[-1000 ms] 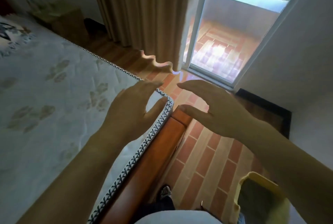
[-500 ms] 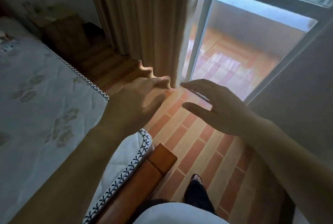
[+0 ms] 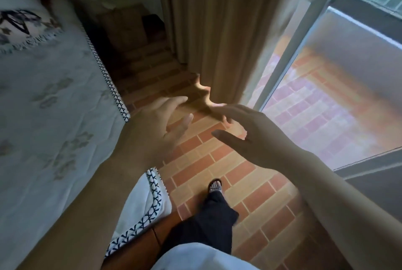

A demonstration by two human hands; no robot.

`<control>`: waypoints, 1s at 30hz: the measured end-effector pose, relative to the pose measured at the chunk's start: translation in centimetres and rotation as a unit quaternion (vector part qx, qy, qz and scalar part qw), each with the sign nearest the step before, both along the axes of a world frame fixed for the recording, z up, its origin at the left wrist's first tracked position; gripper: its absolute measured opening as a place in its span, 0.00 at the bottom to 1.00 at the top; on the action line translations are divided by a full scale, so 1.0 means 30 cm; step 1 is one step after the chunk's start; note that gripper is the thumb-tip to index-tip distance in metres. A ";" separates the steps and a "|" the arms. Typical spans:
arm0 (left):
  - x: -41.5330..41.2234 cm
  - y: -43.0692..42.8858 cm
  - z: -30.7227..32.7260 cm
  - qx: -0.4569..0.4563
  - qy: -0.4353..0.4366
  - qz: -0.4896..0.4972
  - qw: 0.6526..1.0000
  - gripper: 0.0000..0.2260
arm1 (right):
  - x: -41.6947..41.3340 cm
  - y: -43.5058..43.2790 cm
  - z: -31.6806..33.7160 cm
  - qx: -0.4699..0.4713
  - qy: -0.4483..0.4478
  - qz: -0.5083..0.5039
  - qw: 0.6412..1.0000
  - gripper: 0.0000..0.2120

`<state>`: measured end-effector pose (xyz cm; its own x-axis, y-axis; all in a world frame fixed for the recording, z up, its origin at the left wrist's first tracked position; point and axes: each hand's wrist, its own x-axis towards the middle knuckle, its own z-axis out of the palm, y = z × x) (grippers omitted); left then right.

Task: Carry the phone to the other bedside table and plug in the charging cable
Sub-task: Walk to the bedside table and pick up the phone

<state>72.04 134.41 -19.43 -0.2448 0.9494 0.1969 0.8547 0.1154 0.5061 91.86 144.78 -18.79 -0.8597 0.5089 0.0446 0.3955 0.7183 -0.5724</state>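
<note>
My left hand point(image 3: 152, 126) and my right hand point(image 3: 250, 132) are held out in front of me above the tiled floor, fingers spread, nothing in either. No phone or charging cable shows anywhere. A wooden bedside table point(image 3: 124, 28) stands in the dim far corner beside the bed, with pale blurred items on top that I cannot make out.
The bed point(image 3: 50, 117) with a quilted white mattress fills the left side; its wooden foot corner point(image 3: 139, 245) is beside my leg. A beige curtain point(image 3: 213, 30) hangs ahead. A sliding glass door point(image 3: 304, 56) is on the right. Brick-pattern floor point(image 3: 217, 161) runs between bed and curtain.
I have walked around the bed's foot corner. The view turned left, bringing the aisle beside the bed and the far bedside table into sight. Both hands stayed open and empty.
</note>
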 end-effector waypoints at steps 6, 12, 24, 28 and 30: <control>-0.191 0.374 -0.053 0.029 -0.017 0.028 0.999 0.20 | -0.238 0.411 0.002 0.008 0.017 -0.004 1.000 0.23; -0.563 0.749 0.014 0.021 -0.009 0.090 0.996 0.20 | -0.666 0.843 0.024 0.017 0.055 0.052 0.997 0.24; -1.258 1.453 0.031 -0.018 0.059 0.135 0.989 0.19 | -1.390 1.647 0.009 -0.019 0.087 0.118 0.989 0.26; -1.525 1.748 0.019 -0.018 0.064 0.161 0.985 0.19 | -1.690 1.973 -0.005 -0.038 0.076 0.134 0.987 0.25; -1.653 1.891 0.034 -0.027 0.053 0.186 0.981 0.20 | -1.850 2.127 0.003 -0.055 0.068 0.140 0.986 0.26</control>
